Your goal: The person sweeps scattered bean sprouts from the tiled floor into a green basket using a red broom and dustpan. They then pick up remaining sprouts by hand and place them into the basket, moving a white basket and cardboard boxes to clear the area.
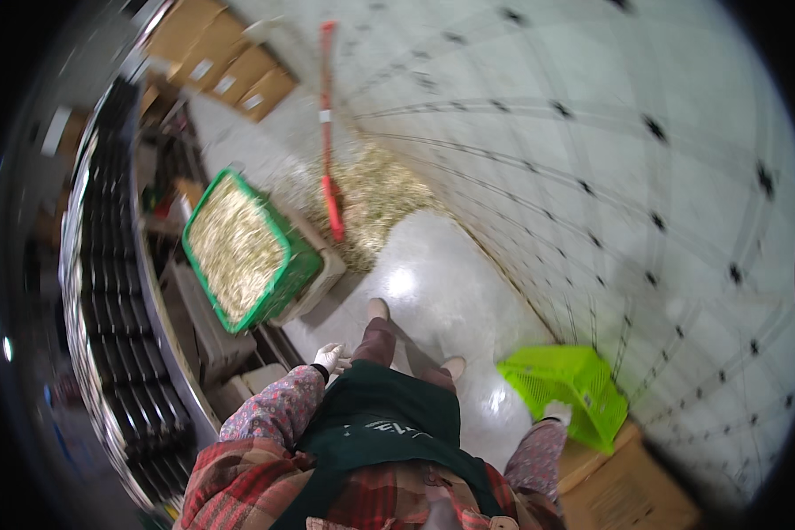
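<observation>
A lime-green plastic basket (pixel 597 385) with perforated walls is tipped on its side at my right, close to the wall. My right hand (pixel 556 412), in a white glove, grips its near edge; the fingertips are partly hidden. My left hand (pixel 331 358), also white-gloved, hangs beside my dark green apron (pixel 375 415) with its fingers apart and nothing in it. Ahead and to the left, a green crate (pixel 302 268) heaped with pale straw-like pieces (pixel 236 250) rests on a light-coloured box or crate.
More straw-like pieces (pixel 384 194) lie on the floor by the wall, where a red long-handled tool (pixel 328 150) stands. Cardboard boxes (pixel 225 62) are stacked at the far left. Another carton (pixel 623 486) sits below the basket. Stacked black trays (pixel 124 336) line my left side.
</observation>
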The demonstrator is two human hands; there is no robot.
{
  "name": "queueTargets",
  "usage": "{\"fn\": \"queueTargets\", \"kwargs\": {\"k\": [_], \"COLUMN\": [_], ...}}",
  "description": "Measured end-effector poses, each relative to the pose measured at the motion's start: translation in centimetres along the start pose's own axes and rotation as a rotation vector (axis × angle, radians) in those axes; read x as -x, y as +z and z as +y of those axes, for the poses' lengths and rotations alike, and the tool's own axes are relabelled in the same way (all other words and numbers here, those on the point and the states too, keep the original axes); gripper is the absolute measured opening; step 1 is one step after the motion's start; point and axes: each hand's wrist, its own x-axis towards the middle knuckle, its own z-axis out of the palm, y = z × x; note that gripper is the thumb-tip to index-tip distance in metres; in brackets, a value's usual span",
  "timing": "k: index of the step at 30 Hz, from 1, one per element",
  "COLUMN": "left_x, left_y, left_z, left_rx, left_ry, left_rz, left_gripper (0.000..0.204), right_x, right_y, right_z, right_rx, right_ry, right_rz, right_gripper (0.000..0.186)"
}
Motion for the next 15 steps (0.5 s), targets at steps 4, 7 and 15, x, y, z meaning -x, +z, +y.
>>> {"fn": "queueTargets", "kwargs": {"k": [4,7,15], "left_x": [-3.2,-5.7,-7.0], "left_y": [-4.6,-8.2,-17.5], "left_z": [-3.4,-4.6,-5.7], "left_rx": [0.164,0.298,0.66], "left_ry": [0.004,-0.05,-0.085], "left_rz": [-0.004,0.003,0.217], "left_gripper": [0.048,0.044,0.033], "right_x": [-1.7,-0.8,6.5], "right_y": [-12.0,-27.5,-66.3], "right_z": [-13.0,-23.1,-39.4], "right_rx": [-0.96,-2.054,-1.603], "right_ry": [-0.117,-0.213,-0.823], "right_rz": [0.327,0.245,0.828], "right_gripper": [0.025,0.029,0.053]}}
